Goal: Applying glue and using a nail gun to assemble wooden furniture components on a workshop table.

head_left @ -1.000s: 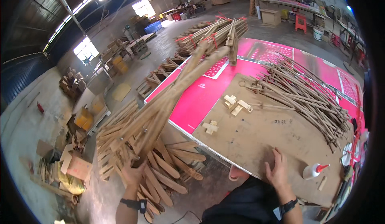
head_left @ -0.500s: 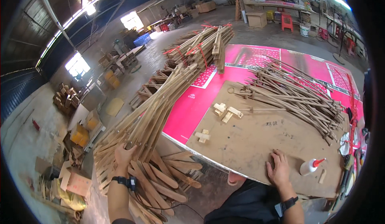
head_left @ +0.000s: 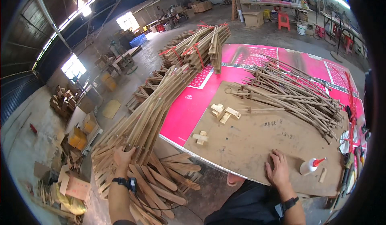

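Wooden slats (head_left: 140,124), long and pale, lay in a leaning stack off the left edge of the worktable (head_left: 257,144), with more slats fanned on the floor below it. Left hand (head_left: 124,157) reached down onto the lower end of this stack, fingers closed around one slat; a black wrist device (head_left: 122,182) sat on that forearm. Right hand (head_left: 277,169) lay flat on the brown board near the table's front edge, fingers slightly apart, gripping nothing. White glue bottle (head_left: 311,166) with a red tip lay just beside that hand, toward the right edge. Small wooden blocks (head_left: 222,113) sat mid-board; another pair (head_left: 200,137) nearer the left edge. Thin sticks (head_left: 293,94) were heaped along the far right side. Tied slat bundles (head_left: 197,48) rested at the far left corner.
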### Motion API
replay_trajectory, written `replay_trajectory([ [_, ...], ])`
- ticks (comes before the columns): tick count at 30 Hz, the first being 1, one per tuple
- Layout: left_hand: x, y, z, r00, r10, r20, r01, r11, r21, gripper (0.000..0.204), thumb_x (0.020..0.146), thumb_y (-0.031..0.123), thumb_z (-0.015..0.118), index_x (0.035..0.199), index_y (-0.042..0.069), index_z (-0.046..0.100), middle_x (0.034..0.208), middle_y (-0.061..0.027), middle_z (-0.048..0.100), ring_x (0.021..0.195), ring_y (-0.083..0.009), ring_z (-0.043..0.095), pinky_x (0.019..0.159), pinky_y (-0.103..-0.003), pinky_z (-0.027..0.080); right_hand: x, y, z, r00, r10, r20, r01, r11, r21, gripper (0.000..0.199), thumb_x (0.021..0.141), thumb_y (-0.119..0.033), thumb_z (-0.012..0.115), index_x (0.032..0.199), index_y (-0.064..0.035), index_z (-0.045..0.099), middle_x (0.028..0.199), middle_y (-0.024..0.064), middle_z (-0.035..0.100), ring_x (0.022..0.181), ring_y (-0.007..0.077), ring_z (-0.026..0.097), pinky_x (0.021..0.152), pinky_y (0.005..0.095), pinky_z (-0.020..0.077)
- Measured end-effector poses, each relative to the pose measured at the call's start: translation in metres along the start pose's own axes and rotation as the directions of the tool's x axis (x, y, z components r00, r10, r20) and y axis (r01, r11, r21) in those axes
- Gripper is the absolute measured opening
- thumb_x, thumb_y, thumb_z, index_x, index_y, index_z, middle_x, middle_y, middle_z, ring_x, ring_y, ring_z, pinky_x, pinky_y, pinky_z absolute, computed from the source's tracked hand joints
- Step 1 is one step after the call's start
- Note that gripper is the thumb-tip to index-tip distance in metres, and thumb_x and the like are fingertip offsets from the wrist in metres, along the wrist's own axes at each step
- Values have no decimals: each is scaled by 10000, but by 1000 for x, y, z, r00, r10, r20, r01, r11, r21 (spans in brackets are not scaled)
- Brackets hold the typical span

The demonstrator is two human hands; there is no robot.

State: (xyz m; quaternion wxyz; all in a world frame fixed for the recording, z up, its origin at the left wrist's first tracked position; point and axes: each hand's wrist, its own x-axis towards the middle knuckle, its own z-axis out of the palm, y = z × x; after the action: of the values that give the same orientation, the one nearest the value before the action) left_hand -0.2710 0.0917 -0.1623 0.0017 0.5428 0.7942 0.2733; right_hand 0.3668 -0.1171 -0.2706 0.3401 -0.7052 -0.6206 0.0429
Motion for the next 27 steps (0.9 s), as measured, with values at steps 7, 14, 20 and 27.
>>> replay_trajectory([
  [7,1,2,3,1000,2,-10,-2,1000,-8,552,774,471,903,1069,16,804,1015,-215,796,977,-376,764,875,-436,578,2,-3,1,1000,2,-1,-2,1000,-12,409,873,-137,789,1232,16,669,1397,221,626,1353,440,557,1155,516,469],
  [14,-3,7,0,997,70,14,-69,994,-80,567,780,477,895,1097,16,802,1018,-215,797,969,-373,766,866,-433,581,1,-3,-2,1000,-2,-6,2,1000,-16,406,866,-127,785,1230,13,671,1386,219,631,1343,443,565,1145,515,478],
  [20,-1,3,-4,997,39,63,-39,999,-1,631,792,525,871,1178,31,796,1089,-207,799,1023,-363,763,902,-437,576,0,-2,-1,1000,-10,0,10,1000,-1,425,870,-122,781,1255,3,651,1399,222,623,1342,443,566,1137,510,480],
  [27,-1,5,-7,989,32,141,-40,998,48,848,812,624,827,1401,33,678,1301,-220,745,1194,-386,709,1005,-452,545,-1,5,3,1000,-12,6,12,1000,-28,401,908,-101,749,1275,20,639,1441,232,601,1356,446,559,1154,512,463],
])
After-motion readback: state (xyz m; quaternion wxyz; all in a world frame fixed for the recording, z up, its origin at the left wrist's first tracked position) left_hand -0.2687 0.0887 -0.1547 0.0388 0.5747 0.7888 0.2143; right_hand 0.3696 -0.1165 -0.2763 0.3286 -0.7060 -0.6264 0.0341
